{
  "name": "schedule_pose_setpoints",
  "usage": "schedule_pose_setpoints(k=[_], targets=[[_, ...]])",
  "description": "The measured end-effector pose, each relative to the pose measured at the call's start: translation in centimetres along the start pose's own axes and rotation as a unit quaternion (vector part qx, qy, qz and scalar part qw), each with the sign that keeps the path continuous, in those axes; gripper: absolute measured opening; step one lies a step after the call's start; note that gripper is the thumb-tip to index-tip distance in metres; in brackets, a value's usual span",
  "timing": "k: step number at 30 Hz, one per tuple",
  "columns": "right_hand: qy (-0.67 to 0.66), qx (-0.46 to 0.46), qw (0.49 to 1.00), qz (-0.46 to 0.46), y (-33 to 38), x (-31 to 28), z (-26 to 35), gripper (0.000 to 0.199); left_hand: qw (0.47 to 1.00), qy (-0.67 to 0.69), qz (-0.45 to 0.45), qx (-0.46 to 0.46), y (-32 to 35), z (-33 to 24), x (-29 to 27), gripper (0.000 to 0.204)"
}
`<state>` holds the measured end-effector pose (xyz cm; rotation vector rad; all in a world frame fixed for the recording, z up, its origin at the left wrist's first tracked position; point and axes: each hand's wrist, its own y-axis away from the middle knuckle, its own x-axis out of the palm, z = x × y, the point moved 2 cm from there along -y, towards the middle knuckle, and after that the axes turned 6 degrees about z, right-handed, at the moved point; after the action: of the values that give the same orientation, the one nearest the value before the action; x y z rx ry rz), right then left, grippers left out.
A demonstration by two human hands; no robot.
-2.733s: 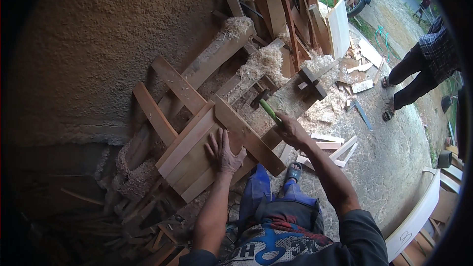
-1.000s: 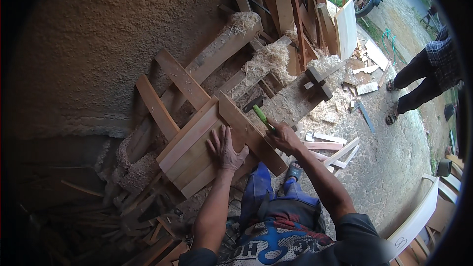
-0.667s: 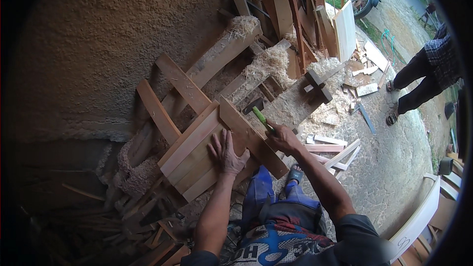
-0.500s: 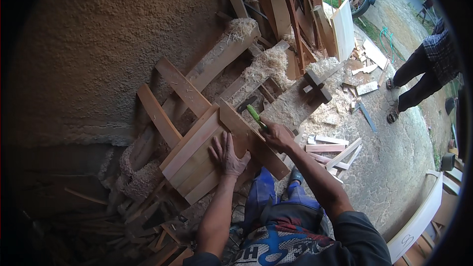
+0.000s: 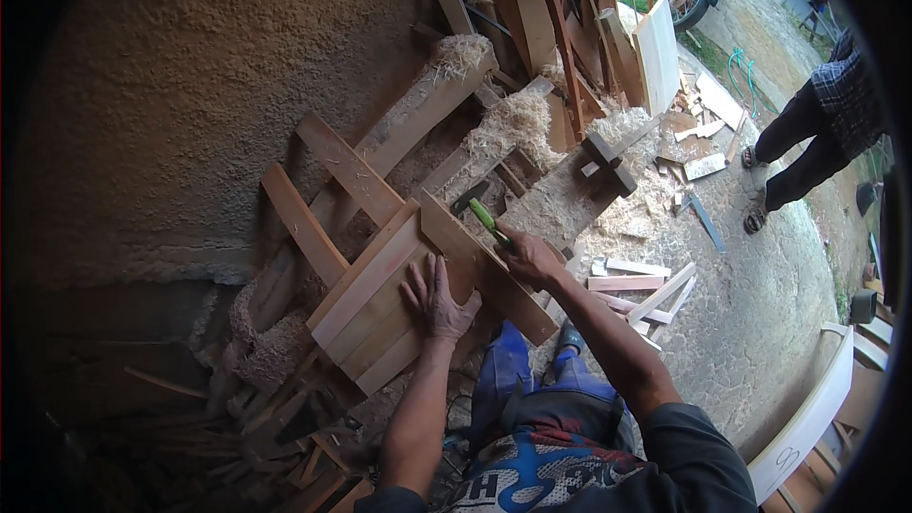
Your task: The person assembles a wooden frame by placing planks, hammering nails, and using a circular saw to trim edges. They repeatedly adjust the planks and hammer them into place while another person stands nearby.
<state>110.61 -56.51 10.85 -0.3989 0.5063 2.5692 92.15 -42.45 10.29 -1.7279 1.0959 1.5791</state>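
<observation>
Left hand (image 5: 443, 306), fingers splayed wide, lies over the strip-built wooden panel (image 5: 370, 325), which stretches toward nine o'clock. At two o'clock, the right hand (image 5: 528, 258) wraps the green-handled hammer (image 5: 483, 215), dark head near the crossing board (image 5: 494, 271). A glancing blow could dent that smooth, straight timber; the panel might skid if the palm lifts! Beyond, at one o'clock, fluffy, curled shavings (image 5: 518, 123); at eleven, rough, pitted wall (image 5: 313, 57).

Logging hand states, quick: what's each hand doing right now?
Left hand: open, spread on the wooden panel.
Right hand: closed, holding a green-handled tool.
</observation>
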Motion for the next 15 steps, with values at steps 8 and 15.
schedule_pose_setpoints(k=[8,15], targets=[[-0.006,-0.031,0.999,-0.032,0.0,0.4,-1.3,0.055,1.000,0.000,0.002,0.002,-0.2,-0.4,-0.1,0.105],[0.016,0.000,1.000,-0.013,3.2,-1.0,-1.0,0.053,1.000,0.008,-0.005,0.004,-0.2,-0.2,0.1,0.105]])
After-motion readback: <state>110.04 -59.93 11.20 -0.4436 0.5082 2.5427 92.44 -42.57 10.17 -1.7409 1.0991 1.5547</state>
